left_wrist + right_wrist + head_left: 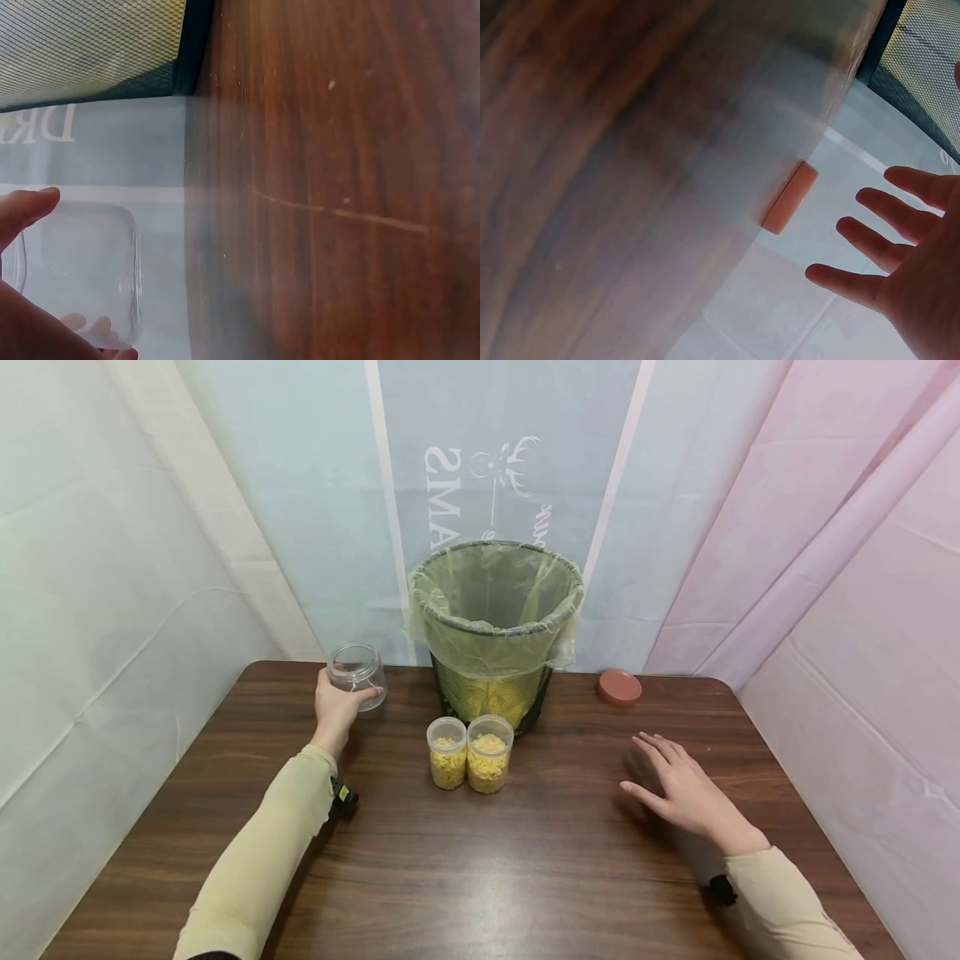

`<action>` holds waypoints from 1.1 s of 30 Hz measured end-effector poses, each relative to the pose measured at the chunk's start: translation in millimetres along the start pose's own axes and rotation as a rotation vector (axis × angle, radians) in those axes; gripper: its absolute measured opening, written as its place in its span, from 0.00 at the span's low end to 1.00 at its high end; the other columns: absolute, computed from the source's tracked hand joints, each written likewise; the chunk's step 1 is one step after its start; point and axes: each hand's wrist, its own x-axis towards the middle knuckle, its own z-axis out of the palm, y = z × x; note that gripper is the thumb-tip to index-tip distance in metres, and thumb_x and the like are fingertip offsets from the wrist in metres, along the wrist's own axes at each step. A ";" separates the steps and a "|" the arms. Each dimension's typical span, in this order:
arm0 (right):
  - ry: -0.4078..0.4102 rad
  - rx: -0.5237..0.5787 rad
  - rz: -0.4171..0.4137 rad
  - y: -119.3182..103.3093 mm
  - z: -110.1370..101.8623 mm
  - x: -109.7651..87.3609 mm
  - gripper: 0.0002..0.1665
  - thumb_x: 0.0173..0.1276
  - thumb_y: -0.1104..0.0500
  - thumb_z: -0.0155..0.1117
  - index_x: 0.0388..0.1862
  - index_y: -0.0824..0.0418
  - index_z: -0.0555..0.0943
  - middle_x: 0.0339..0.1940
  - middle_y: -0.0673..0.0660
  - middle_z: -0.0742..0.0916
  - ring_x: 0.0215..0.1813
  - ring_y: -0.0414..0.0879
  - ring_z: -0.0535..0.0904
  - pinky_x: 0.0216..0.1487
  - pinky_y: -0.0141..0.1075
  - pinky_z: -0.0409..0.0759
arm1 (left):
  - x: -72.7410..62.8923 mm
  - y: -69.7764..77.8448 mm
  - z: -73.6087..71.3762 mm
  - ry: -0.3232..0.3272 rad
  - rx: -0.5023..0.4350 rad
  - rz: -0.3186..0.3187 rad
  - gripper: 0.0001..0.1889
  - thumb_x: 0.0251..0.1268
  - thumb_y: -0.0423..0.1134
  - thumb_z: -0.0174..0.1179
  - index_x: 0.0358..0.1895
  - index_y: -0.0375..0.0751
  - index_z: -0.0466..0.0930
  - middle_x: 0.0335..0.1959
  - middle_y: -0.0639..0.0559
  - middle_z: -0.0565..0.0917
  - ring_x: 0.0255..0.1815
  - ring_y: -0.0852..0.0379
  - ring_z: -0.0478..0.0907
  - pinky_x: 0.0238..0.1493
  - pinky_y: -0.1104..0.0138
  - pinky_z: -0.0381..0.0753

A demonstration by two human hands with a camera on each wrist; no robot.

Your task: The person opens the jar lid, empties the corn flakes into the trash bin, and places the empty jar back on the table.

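At the table's far left, my left hand (339, 703) grips a clear, wide-mouthed jar (358, 672) that has no lid on it. In the left wrist view, thumb and fingers wrap around the see-through jar (90, 262), and fingertips show through its wall. My right hand (686, 789) hovers over the right side of the table with its fingers spread and holds nothing. Beyond it lies a round reddish-brown lid (619, 687), seen edge-on as a lid (791, 197) in the right wrist view.
A black mesh bin (495, 647) with a yellowish plastic liner stands at the back centre, yellow stuff showing low inside. Two small clear tubs, one left (447, 756) and one right (489, 758), hold yellow crumbly bits before it. Fabric curtains (517, 460) enclose the wooden table (480, 877).
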 end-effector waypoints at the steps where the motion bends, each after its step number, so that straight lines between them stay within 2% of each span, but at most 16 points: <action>1: -0.001 0.001 0.004 0.6 -0.6 -0.4 0.45 0.60 0.41 0.66 0.68 0.65 0.65 0.66 0.67 0.71 0.66 0.66 0.63 0.60 0.60 0.64 | 1.7 -0.3 0.6 0.004 0.002 -0.004 0.48 0.43 0.37 0.75 0.69 0.42 0.56 0.66 0.43 0.65 0.67 0.47 0.62 0.68 0.55 0.63; 9: 0.003 -0.002 0.020 2.9 -6.6 -3.8 0.45 0.60 0.41 0.65 0.68 0.66 0.65 0.66 0.68 0.71 0.67 0.67 0.62 0.59 0.61 0.63 | 14.2 -4.2 5.9 0.031 0.007 -0.061 0.48 0.42 0.37 0.75 0.69 0.45 0.55 0.67 0.44 0.65 0.69 0.47 0.60 0.69 0.57 0.62; 21: 0.027 -0.004 0.026 4.8 -11.9 -7.9 0.45 0.59 0.43 0.67 0.68 0.66 0.65 0.66 0.68 0.71 0.66 0.68 0.62 0.58 0.63 0.64 | 30.0 -11.6 9.1 0.050 0.012 -0.078 0.48 0.44 0.35 0.74 0.70 0.45 0.54 0.69 0.44 0.63 0.70 0.46 0.58 0.69 0.55 0.62; 33: 0.054 0.001 0.032 8.8 -14.3 -11.4 0.46 0.58 0.45 0.68 0.68 0.67 0.65 0.65 0.69 0.71 0.65 0.69 0.62 0.58 0.62 0.64 | 42.7 -16.8 9.7 0.041 -0.014 -0.132 0.51 0.46 0.32 0.72 0.73 0.46 0.48 0.71 0.43 0.59 0.72 0.46 0.55 0.70 0.56 0.61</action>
